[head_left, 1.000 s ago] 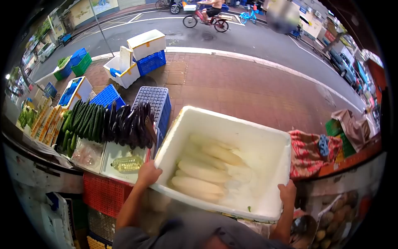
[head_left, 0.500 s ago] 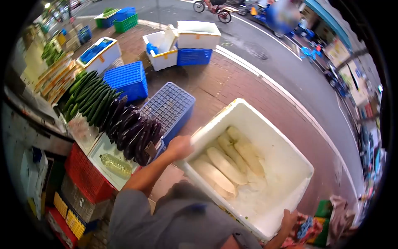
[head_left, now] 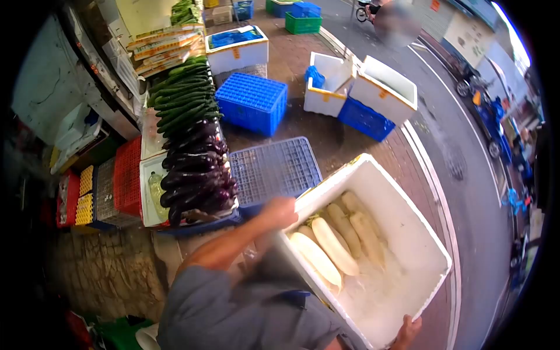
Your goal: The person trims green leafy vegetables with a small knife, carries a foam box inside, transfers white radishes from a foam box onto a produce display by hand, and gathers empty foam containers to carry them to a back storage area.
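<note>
Both hands hold a large white foam box [head_left: 402, 204] tilted in front of my body. My left hand [head_left: 279, 213] is closed over its left rim, and my right hand [head_left: 408, 331] grips the near right corner, low in the view. Several white radishes [head_left: 333, 246] lie together on the box's left side. Bare foam shows over the rest of its floor. Just beyond my left hand is an upturned blue-grey plastic crate [head_left: 274, 166]. Left of that crate, dark eggplants [head_left: 198, 166] are piled in a row.
Cucumbers [head_left: 185, 96] lie behind the eggplants, and a plastic bottle [head_left: 156, 195] rests beside them. A bright blue crate [head_left: 252, 100] stands on the pavement. Farther off are a foam box [head_left: 388, 81] on a blue crate and another foam box [head_left: 326, 99]. A road [head_left: 449, 128] runs along the right.
My view has swung, so the stall and crates appear rotated and shifted right. The foam box stays in both hands, and the radishes inside lie slightly differently.
</note>
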{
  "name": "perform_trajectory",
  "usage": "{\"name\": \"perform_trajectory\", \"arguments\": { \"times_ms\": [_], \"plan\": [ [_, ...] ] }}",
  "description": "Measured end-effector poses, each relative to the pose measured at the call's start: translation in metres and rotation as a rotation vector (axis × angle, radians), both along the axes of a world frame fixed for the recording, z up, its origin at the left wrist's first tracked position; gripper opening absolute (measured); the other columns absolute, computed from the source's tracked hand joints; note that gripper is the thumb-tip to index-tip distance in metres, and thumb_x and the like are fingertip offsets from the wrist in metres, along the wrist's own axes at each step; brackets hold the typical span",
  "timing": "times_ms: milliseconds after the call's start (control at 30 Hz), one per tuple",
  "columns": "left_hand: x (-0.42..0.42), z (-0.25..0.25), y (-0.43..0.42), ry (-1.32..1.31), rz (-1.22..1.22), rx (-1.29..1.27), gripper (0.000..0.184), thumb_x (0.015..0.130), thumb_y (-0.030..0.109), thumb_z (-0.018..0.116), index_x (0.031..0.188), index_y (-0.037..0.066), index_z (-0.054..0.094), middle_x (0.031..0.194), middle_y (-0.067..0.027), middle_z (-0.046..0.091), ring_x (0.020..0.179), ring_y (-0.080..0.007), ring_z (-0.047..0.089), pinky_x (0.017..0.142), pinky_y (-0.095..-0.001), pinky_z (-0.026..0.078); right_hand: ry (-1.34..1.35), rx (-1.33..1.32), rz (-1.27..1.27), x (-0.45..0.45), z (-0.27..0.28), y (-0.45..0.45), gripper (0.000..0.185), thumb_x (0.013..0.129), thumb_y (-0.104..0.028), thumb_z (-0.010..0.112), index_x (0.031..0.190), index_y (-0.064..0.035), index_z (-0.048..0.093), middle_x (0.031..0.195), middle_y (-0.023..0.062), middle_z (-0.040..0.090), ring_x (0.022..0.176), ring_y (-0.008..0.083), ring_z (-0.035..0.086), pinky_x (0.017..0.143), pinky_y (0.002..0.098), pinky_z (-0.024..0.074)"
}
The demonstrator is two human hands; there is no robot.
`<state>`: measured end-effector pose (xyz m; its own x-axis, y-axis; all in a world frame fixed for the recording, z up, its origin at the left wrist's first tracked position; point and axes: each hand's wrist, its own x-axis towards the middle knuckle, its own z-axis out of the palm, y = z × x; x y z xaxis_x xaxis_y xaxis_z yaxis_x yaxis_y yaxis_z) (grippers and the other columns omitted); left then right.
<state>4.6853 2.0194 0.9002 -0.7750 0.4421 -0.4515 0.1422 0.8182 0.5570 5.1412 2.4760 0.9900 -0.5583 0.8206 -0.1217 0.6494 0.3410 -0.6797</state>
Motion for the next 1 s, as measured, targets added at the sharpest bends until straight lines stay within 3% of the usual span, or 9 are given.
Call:
{"name": "perform_trajectory", "arguments": {
  "times_ms": [133,233,467,533,600,667,733,833,1000],
  "plan": [
    [-0.044,-0.052,0.036,-0.030,0.191,0.043,0.033,0.079,0.023,0.066,0.101,0.000,0.069,0.096,-0.0252,0.071,0.089,-0.0411,0.069,0.079,-0.0503,0.054,-0.083,0.025,0.089,-0.133,-0.007,0.081,0.036,0.080,-0.006,0.058,0.113,0.0075,0.058,0.101,0.0131,0.064,0.089,0.0221,0.059,0.079,0.0353,0.0491],
    [-0.095,-0.046,0.065,-0.206,0.292,-0.009,0.039,0.080,0.028,0.061,0.113,0.009,0.068,0.105,-0.0220,0.071,0.097,-0.0404,0.068,0.086,-0.0500,0.053,-0.121,0.068,0.169,-0.220,-0.005,0.133,0.035,0.079,-0.007,0.059,0.111,0.0070,0.058,0.099,0.0120,0.064,0.087,0.0211,0.058,0.077,0.0350,0.0486],
    [-0.174,-0.042,0.104,-0.094,0.460,0.035,0.039,0.079,0.028,0.064,0.106,0.000,0.067,0.098,-0.0273,0.069,0.093,-0.0438,0.067,0.083,-0.0513,0.052,-0.191,0.172,0.271,-0.427,0.005,0.221,0.022,0.080,-0.009,0.061,0.097,0.0044,0.060,0.085,0.0080,0.061,0.075,0.0174,0.053,0.068,0.0354,0.0460],
    [-0.192,-0.043,0.116,-0.116,0.555,0.019,0.038,0.079,0.028,0.064,0.105,0.000,0.067,0.097,-0.0276,0.069,0.093,-0.0444,0.067,0.083,-0.0513,0.052,-0.118,0.203,0.388,-0.488,-0.007,0.231,0.026,0.080,-0.008,0.059,0.102,0.0070,0.060,0.089,0.0157,0.064,0.080,0.0232,0.058,0.074,0.0394,0.0481],
    [-0.210,-0.055,0.128,-0.128,0.621,-0.006,0.037,0.079,0.028,0.065,0.105,0.001,0.066,0.097,-0.0274,0.069,0.093,-0.0454,0.066,0.083,-0.0511,0.052,-0.139,0.233,0.442,-0.545,-0.021,0.244,0.025,0.080,-0.009,0.060,0.100,0.0069,0.059,0.086,0.0161,0.063,0.078,0.0233,0.058,0.072,0.0402,0.0479],
    [-0.219,-0.057,0.143,-0.103,0.720,-0.023,0.035,0.078,0.023,0.063,0.106,0.003,0.069,0.098,-0.0249,0.070,0.094,-0.0433,0.068,0.083,-0.0505,0.053,-0.227,0.265,0.462,-0.617,-0.034,0.260,0.020,0.079,-0.010,0.064,0.094,0.0039,0.059,0.075,0.0091,0.058,0.069,0.0178,0.052,0.063,0.0378,0.0454],
    [-0.230,-0.060,0.156,-0.097,0.796,-0.028,0.039,0.078,0.026,0.065,0.109,0.003,0.066,0.101,-0.0255,0.070,0.097,-0.0441,0.066,0.085,-0.0509,0.052,-0.376,0.352,0.552,-0.700,-0.022,0.260,0.022,0.080,-0.011,0.063,0.095,0.0039,0.060,0.074,0.0128,0.059,0.069,0.0187,0.052,0.063,0.0390,0.0454],
    [-0.261,-0.045,0.167,-0.105,0.971,-0.079,0.038,0.078,0.027,0.066,0.105,0.001,0.066,0.101,-0.0272,0.069,0.096,-0.0459,0.066,0.085,-0.0509,0.052,-0.311,0.302,0.632,-0.806,-0.018,0.260,0.033,0.078,-0.017,0.066,0.099,0.0070,0.058,0.082,0.0260,0.065,0.073,0.0350,0.063,0.070,0.0453,0.0490],
    [-0.268,-0.044,0.170,-0.120,1.174,-0.088,0.044,0.078,0.028,0.067,0.105,-0.006,0.063,0.100,-0.0327,0.067,0.099,-0.0472,0.066,0.089,-0.0506,0.052,-0.312,0.316,0.843,-0.929,-0.024,0.238,0.039,0.077,-0.019,0.068,0.105,0.0066,0.060,0.090,0.0293,0.067,0.085,0.0424,0.068,0.077,0.0482,0.0510]
  ]
}}
